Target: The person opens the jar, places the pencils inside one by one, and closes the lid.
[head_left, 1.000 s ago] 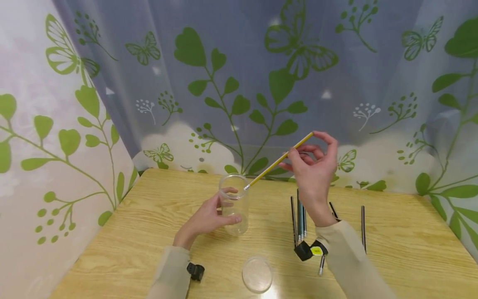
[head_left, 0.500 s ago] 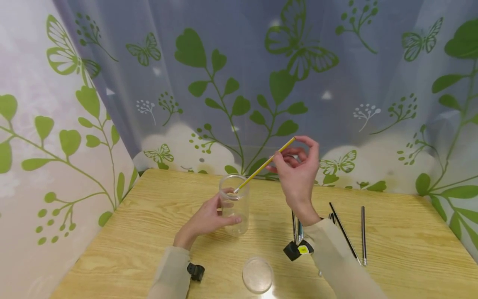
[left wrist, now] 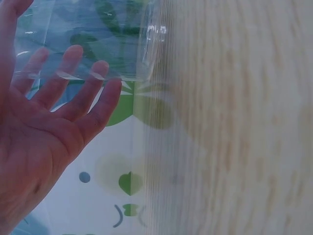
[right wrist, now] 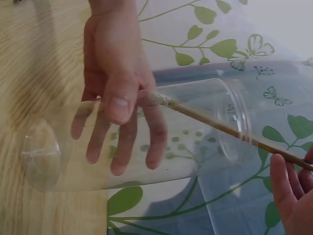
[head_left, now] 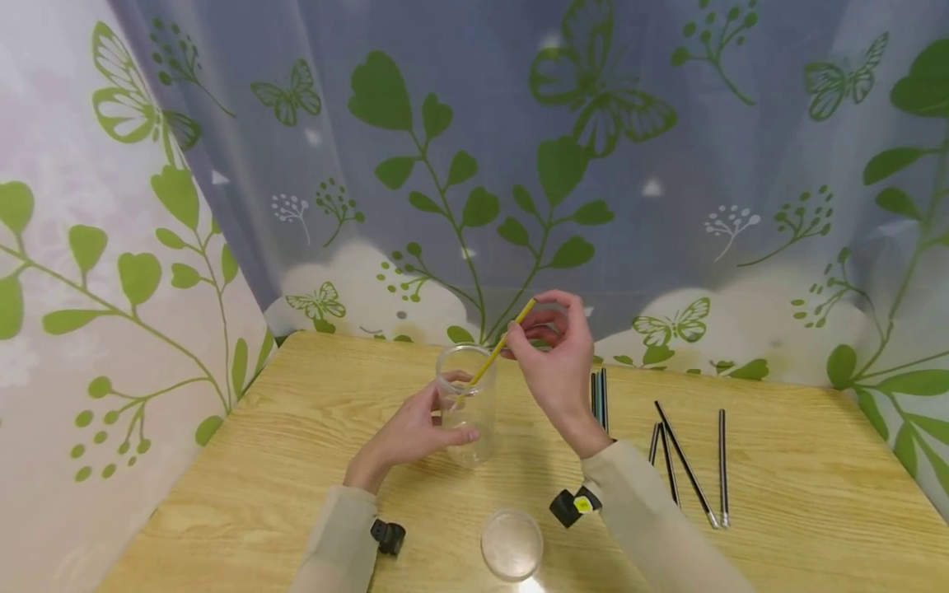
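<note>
My left hand (head_left: 408,430) holds a clear plastic jar (head_left: 482,424) upright on the table, thumb on the near side and fingers round the back. In the left wrist view, the fingers curve along the jar wall (left wrist: 112,34). Over the rim, my right hand (head_left: 554,354) pinches a yellow pencil (head_left: 491,357) near its upper end. The pencil slants down through the mouth, its silver ferrule end inside the jar. The right wrist view shows that pencil (right wrist: 210,119) crossing the rim and the left hand (right wrist: 115,58) seen partly through the wall.
A round clear lid (head_left: 511,544) lies in front of the jar on the wooden table (head_left: 296,494). Several dark pencils (head_left: 722,465) lie at the right, with more (head_left: 599,401) partly hidden behind the right forearm. A patterned curtain (head_left: 460,247) hangs behind the table.
My right hand has moved left and down, bringing the yellow pencil's ferrule end from the rim into the jar. The pencil is now steeper. My left hand and the jar stay in place.
</note>
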Action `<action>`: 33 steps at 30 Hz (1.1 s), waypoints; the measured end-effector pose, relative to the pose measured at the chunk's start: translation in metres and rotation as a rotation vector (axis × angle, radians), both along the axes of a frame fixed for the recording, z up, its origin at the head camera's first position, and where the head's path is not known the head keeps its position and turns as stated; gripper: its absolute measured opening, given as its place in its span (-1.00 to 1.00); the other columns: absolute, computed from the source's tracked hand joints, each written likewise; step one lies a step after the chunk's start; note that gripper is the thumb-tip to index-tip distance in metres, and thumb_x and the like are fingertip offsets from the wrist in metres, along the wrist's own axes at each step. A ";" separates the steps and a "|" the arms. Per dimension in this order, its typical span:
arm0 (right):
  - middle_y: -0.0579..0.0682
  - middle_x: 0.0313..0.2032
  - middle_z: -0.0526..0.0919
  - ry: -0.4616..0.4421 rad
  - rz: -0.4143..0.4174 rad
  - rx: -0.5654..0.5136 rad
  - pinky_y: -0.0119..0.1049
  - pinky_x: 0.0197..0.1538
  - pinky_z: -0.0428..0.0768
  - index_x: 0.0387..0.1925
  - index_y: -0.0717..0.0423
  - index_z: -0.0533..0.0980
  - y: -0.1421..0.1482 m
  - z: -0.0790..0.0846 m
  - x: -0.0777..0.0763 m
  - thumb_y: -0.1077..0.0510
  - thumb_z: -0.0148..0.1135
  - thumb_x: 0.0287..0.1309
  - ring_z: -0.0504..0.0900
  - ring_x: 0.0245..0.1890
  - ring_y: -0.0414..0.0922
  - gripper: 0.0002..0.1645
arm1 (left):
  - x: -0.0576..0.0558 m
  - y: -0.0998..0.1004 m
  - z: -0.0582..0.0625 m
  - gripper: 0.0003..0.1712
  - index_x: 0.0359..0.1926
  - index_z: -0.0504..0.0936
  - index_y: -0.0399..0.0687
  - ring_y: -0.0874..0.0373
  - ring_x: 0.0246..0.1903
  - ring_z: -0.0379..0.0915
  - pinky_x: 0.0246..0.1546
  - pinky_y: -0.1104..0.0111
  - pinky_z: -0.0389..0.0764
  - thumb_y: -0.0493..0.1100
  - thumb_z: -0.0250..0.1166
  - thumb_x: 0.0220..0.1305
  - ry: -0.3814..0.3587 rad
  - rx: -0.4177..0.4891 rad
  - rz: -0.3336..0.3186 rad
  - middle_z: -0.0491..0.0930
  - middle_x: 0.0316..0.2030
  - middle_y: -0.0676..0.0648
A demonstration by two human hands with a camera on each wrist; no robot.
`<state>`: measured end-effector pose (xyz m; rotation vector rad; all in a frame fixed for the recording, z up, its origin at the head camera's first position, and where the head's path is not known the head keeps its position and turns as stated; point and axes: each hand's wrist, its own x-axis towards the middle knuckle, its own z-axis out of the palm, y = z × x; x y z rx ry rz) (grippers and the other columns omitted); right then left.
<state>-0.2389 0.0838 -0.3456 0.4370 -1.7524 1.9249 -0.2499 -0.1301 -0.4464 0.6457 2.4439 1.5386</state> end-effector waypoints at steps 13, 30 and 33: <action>0.19 -0.31 0.67 0.073 -0.014 0.260 -0.34 -0.12 0.74 0.05 0.26 0.46 -0.007 -0.012 -0.001 0.47 0.30 0.12 0.70 -0.33 -0.12 -0.55 | -0.002 0.001 0.000 -0.14 0.45 0.32 0.28 -0.08 0.34 0.45 0.34 -0.01 0.54 -0.04 0.53 0.19 -0.010 0.006 0.010 0.46 0.36 0.06; -0.09 -0.32 0.78 0.072 0.012 0.609 -0.01 0.11 0.59 -0.20 0.03 0.65 -0.004 -0.019 0.000 0.24 0.38 0.19 0.72 -0.19 -0.13 -0.86 | -0.001 0.001 0.000 -0.12 0.43 0.32 0.34 -0.05 0.32 0.48 0.31 -0.01 0.57 0.01 0.55 0.15 -0.026 0.011 0.014 0.43 0.38 0.09; -0.14 -0.34 0.76 0.056 0.024 0.688 -0.04 0.05 0.58 -0.20 -0.01 0.65 -0.003 -0.019 0.000 0.18 0.34 0.23 0.67 -0.17 -0.13 -0.89 | -0.001 0.001 0.000 -0.12 0.43 0.32 0.36 -0.03 0.32 0.47 0.31 0.00 0.57 0.01 0.55 0.15 -0.028 0.001 0.013 0.42 0.39 0.12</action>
